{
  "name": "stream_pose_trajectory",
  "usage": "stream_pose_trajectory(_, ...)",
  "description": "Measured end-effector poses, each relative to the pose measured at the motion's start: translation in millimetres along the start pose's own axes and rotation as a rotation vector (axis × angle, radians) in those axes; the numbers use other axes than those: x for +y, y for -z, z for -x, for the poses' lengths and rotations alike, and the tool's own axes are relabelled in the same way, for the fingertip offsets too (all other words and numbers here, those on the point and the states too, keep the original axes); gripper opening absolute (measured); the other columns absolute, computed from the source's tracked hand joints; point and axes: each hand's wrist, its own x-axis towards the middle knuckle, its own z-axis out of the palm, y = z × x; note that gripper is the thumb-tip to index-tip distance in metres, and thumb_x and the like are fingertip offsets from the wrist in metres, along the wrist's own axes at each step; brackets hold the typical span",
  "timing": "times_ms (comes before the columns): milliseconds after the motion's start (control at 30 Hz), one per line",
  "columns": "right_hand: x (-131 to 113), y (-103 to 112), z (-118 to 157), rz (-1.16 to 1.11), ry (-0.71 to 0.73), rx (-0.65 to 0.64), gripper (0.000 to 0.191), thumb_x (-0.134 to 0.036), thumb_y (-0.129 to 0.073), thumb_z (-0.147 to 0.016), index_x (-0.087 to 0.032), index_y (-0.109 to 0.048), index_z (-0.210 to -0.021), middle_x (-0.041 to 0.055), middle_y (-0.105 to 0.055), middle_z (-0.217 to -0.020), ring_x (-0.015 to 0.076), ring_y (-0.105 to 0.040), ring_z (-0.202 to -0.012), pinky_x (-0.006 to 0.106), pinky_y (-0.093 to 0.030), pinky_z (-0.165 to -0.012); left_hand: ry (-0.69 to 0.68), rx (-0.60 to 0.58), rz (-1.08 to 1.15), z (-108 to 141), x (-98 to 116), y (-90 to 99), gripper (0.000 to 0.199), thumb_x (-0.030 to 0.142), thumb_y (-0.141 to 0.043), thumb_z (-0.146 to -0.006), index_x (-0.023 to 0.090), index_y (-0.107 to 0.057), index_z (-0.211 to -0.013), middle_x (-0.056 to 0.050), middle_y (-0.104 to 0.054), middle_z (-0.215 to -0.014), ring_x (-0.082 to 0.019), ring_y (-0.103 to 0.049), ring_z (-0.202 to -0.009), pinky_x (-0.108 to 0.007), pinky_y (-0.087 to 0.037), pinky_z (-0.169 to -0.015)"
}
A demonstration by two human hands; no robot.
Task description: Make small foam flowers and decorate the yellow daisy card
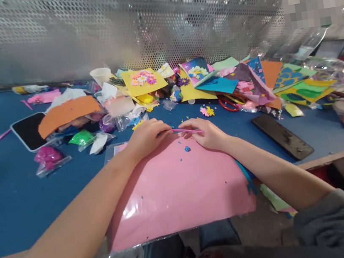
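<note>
My right hand [207, 133] is closed round a thin pink modelling tool [188, 130], which points left toward my other hand. My left hand [149, 135] has its fingers curled together at the tool's far end; what they hold, if anything, is hidden. Both hands rest at the back of a pink sheet in a clear plastic sleeve [180, 187]. On that sheet, just in front of my right fingers, lies a small blue lump of clay [187, 148] with tiny crumbs about it.
Decorated paper cards [144, 81] and bagged clay [48, 157] crowd the back of the blue table [4, 191]. A dark phone [282, 135] lies at right, another phone [29, 131] at left. Red-handled scissors [228, 103] and a white cup [101, 76] sit behind.
</note>
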Motion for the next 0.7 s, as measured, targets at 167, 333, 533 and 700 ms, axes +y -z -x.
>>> stream_pose_trajectory(167,-6.6,-2.6,-1.0,-0.031,0.039,0.03,0.034,-0.022,-0.061,-0.089,-0.025,-0.068,-0.122,0.0053,-0.075,-0.104,0.0212,-0.07,-0.097,0.042,-0.056,-0.093,-0.029,-0.011,0.024,-0.9,0.8,-1.3,0.03,0.034,-0.047,-0.105,0.021,-0.074,-0.099,-0.005,-0.075,-0.09,-0.019,-0.062,-0.085,-0.03,-0.046,-0.075)
stream_pose_trajectory(333,-8.3,-2.9,-5.5,-0.419,-0.103,0.037,0.036,-0.052,-0.055,-0.096,-0.021,-0.073,-0.104,0.0069,-0.072,-0.098,0.0167,-0.069,-0.086,0.033,-0.06,-0.074,-0.014,-0.041,0.028,-1.7,4.3,4.8,0.032,0.038,-0.048,-0.105,0.022,-0.074,-0.1,-0.005,-0.074,-0.09,-0.02,-0.063,-0.085,-0.031,-0.045,-0.076)
stream_pose_trajectory(533,0.3,10.8,-4.7,-0.563,-0.196,0.146,0.053,-0.068,-0.056,-0.091,-0.017,-0.066,-0.084,-0.0013,-0.057,-0.059,0.0118,-0.056,-0.055,0.025,-0.049,-0.051,-0.036,-0.168,0.126,-1.6,21.2,12.3,0.049,0.065,-0.067,-0.088,0.024,-0.074,-0.114,-0.007,-0.073,-0.112,-0.025,-0.063,-0.104,-0.037,-0.046,-0.092)
stream_pose_trajectory(700,0.9,12.0,-4.5,-0.503,-0.211,0.155,0.06,-0.075,-0.051,-0.089,-0.018,-0.068,-0.081,-0.0023,-0.055,-0.06,0.0102,-0.051,-0.049,0.026,-0.045,-0.049,-0.072,-0.254,0.155,-2.2,34.7,6.5,0.036,0.052,-0.072,-0.09,0.028,-0.075,-0.116,-0.004,-0.071,-0.123,-0.026,-0.059,-0.12,-0.04,-0.041,-0.105)
